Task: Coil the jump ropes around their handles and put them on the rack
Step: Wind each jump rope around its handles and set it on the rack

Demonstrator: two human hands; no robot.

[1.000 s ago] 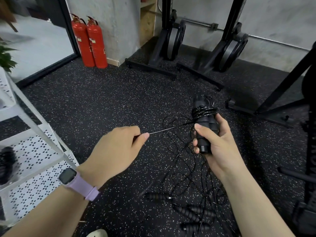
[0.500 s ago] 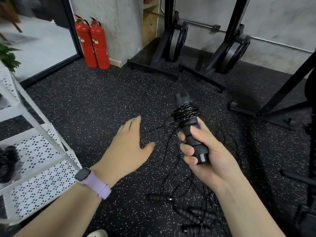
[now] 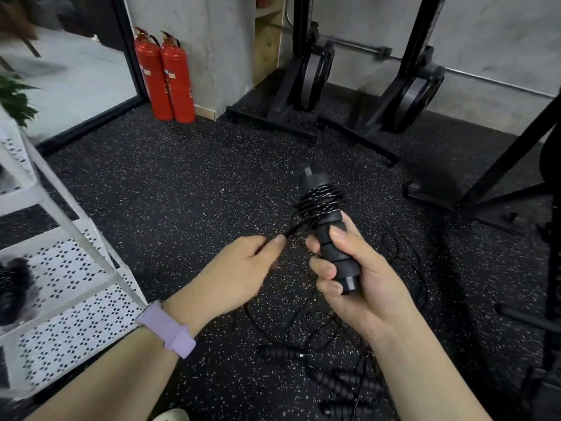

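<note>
the right hand (image 3: 355, 278) curls its fingers (image 3: 323, 265) around the black handles (image 3: 329, 235), whose upper part, above the fingertips, carries coiled rope (image 3: 321, 200). just left, the left hand (image 3: 233, 275) pinches the rope's loose strand (image 3: 293, 230). below both hands, more jump ropes (image 3: 337, 381) lie tangled on the speckled floor (image 3: 182, 192), the white rack (image 3: 69, 278) far left.

Right hand (image 3: 355, 281) grips black handles (image 3: 329, 235), rope (image 3: 321, 200) coiled near top. Left hand (image 3: 233, 271) pinches the rope's strand. White rack (image 3: 69, 238) at left.
</note>
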